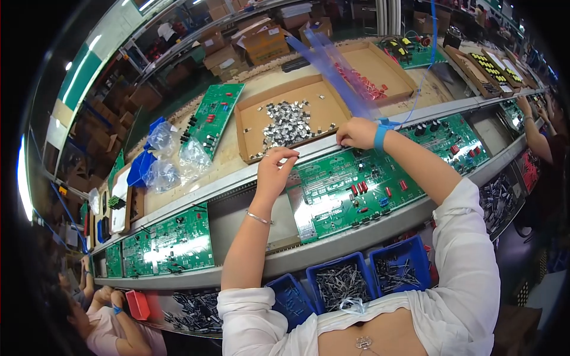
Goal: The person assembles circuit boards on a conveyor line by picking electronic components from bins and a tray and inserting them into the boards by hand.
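A green circuit board (332,216) with red, black and blue components lies in the conveyor track in front of me. My left hand (276,172) hovers over its far left corner, thumb and fingertips pinched together. At the board's far edge, by the metal rail, my right hand (358,134) has its fingers curled and pressed together. Whatever either pinch holds is too small or hidden to make out. A blue strap (380,137) with a cord circles my right wrist. Just beyond my hands stands a cardboard tray (252,121) with a pile of small silver metal parts (286,120).
More boards sit along the track, one at left (169,243) and one at right (454,145). Blue bins (341,282) of leaded components stand close to my body. Plastic bags (193,160) and a leaning board (214,115) are beyond the rail. Co-workers (122,329) sit on both sides.
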Tool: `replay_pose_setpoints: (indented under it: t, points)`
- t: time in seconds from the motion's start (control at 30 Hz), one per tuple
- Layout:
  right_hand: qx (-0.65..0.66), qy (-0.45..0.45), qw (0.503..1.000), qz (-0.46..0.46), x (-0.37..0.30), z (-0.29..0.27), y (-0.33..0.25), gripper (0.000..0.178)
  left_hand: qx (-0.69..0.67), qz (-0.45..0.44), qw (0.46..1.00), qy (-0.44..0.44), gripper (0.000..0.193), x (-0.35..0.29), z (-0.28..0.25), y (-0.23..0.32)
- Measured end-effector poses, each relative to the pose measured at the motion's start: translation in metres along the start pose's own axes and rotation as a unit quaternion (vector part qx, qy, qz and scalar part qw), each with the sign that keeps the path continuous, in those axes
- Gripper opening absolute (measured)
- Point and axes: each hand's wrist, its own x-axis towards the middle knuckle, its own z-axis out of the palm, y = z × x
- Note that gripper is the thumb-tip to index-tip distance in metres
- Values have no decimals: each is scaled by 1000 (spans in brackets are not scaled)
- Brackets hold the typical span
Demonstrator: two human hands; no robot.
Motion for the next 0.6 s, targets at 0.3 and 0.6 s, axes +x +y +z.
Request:
replay_pose_setpoints:
  t: [0.3, 0.6]
  points:
    - [18, 13, 999, -46, -5, 18, 12, 5, 75, 30, 997, -11, 11, -3, 6, 1]
    - [11, -36, 999, -16, 9, 6, -19, 19, 132, 51, 990, -23, 10, -1, -14, -21]
